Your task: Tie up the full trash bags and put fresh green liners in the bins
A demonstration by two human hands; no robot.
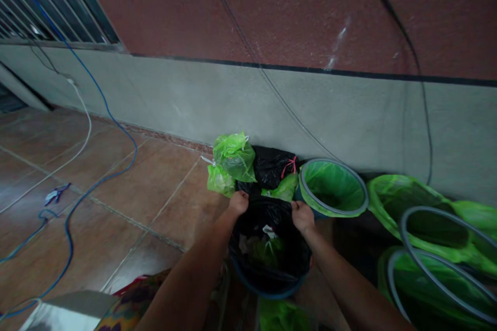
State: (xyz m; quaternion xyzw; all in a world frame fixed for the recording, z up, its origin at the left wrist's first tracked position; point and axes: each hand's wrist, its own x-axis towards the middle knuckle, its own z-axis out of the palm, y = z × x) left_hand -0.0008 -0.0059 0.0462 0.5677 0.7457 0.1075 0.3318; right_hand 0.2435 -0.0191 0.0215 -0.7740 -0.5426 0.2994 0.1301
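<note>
A black rubbish bag lines a round bin on the floor below me, with some waste showing inside. My left hand is closed on the far left edge of the bag's mouth. My right hand is closed on the far right edge of the same mouth. Both forearms reach forward over the bin. Just beyond the hands lie tied bags: two light green ones and a black one with a red tie.
Green-lined bins stand to the right: one by the wall, two more at the far right. A grey and red wall runs behind. Blue and white cables cross the tiled floor on the left.
</note>
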